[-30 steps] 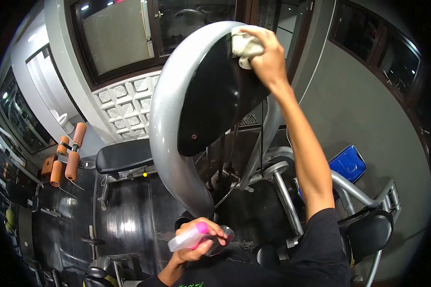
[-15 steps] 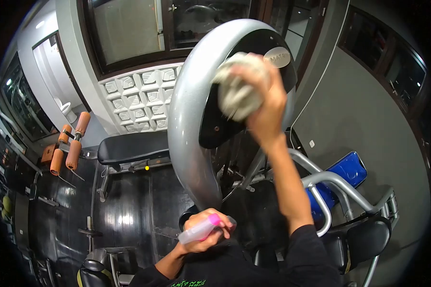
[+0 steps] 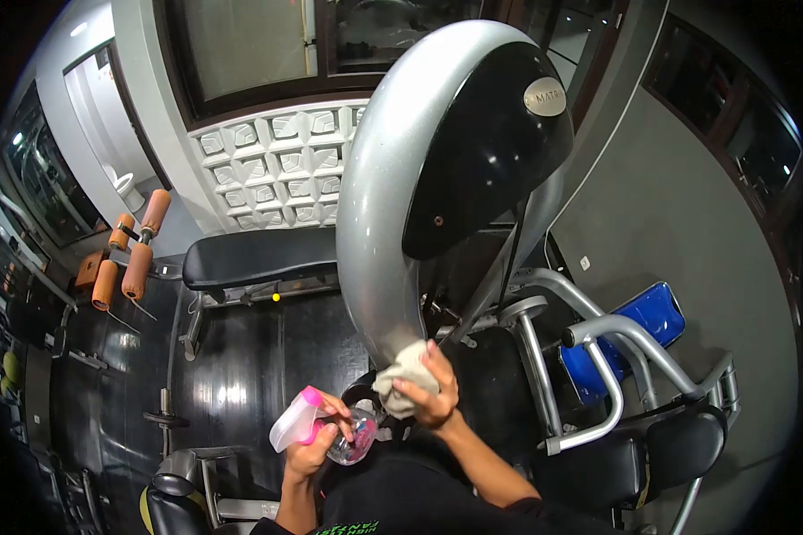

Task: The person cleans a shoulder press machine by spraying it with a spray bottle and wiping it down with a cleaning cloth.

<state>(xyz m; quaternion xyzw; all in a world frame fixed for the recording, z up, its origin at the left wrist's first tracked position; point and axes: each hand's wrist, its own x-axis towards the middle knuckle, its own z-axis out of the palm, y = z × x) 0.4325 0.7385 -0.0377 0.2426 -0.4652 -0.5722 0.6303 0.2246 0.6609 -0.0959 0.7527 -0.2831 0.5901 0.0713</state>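
My left hand (image 3: 310, 446) is closed round a spray bottle (image 3: 360, 439) with a clear body and a pink and white head, held low in front of my shirt. In my right hand (image 3: 435, 392) is a bunched whitish cloth (image 3: 407, 378), close by the lower end of the machine's curved silver frame (image 3: 372, 196). Above both hands, the machine's glossy black panel (image 3: 486, 152) carries an oval badge (image 3: 544, 96).
A black padded bench (image 3: 259, 260) with orange foam rollers (image 3: 136, 270) stands to the left. On the right are silver tube arms (image 3: 629, 330), a blue pad (image 3: 656, 312) and black seat pads (image 3: 687, 446). A patterned white block wall (image 3: 277, 165) lies behind the bench.
My right hand has come down with the cloth from the black panel to the frame's lower end. The left hand has moved left and turned the spray bottle, so its clear body now shows.
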